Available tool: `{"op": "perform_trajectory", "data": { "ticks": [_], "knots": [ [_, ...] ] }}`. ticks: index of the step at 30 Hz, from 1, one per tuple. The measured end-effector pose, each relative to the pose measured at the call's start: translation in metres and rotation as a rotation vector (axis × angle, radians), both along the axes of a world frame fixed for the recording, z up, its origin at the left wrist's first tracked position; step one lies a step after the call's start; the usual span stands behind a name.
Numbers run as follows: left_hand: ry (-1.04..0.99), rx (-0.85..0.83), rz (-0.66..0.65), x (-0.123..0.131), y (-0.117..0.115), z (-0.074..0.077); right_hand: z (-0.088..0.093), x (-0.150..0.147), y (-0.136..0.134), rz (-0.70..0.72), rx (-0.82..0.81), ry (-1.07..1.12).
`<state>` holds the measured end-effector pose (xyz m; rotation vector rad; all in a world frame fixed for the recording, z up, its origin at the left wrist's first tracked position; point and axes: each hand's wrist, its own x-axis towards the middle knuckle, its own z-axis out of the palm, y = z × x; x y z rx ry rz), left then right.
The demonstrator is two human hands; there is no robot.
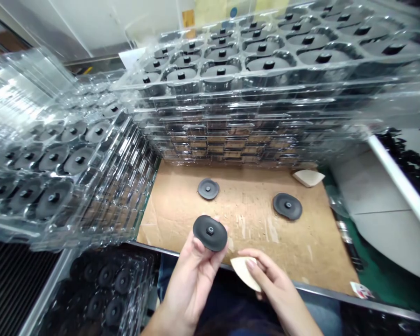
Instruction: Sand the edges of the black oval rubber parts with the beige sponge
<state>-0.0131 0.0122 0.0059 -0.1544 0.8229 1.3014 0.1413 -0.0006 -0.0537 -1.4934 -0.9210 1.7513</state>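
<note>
My left hand (198,277) is closed on a black oval plastic part (210,239) with a short raised stub at its centre, held above the front edge of the cardboard. To its right, my right hand (271,277) pinches a cream, leaf-shaped pad (245,272) between thumb and fingers. The pad and the held part are apart. On the cardboard sheet (245,177) lie two similar black parts, one black oval part (208,188) beyond my left hand and another black oval part (287,206) to the right. A second cream pad (308,177) rests near the far right corner.
Stacked clear trays (231,112) filled with black parts form a wall behind the cardboard. Another tray stack (91,196) stands on the left, and a tray of parts (105,294) sits lower left. A grey-white bin wall (381,200) with small black pieces beyond it bounds the right.
</note>
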Motion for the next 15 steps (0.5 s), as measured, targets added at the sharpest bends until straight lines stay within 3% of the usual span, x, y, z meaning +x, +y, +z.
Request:
{"op": "perform_trajectory", "data": {
  "ticks": [4,7,9,11,13,15],
  "knots": [
    [0.016,0.017,-0.024,0.002,0.000,-0.001,0.016,0.004,0.015,-0.021,0.094,-0.037],
    [0.060,0.044,-0.040,0.006,-0.002,-0.003,0.046,-0.005,0.029,0.041,0.367,-0.133],
    [0.094,0.056,-0.093,0.008,-0.006,-0.004,0.067,-0.015,0.037,0.130,0.652,-0.226],
    [0.120,0.039,-0.163,0.009,-0.009,-0.004,0.083,-0.023,0.042,0.285,0.814,-0.272],
    [0.150,0.014,-0.185,0.009,-0.011,-0.003,0.091,-0.029,0.047,0.497,0.815,-0.272],
    [0.180,0.014,-0.180,0.010,-0.010,0.000,0.092,-0.034,0.049,0.570,0.799,-0.300]
  ]
}}
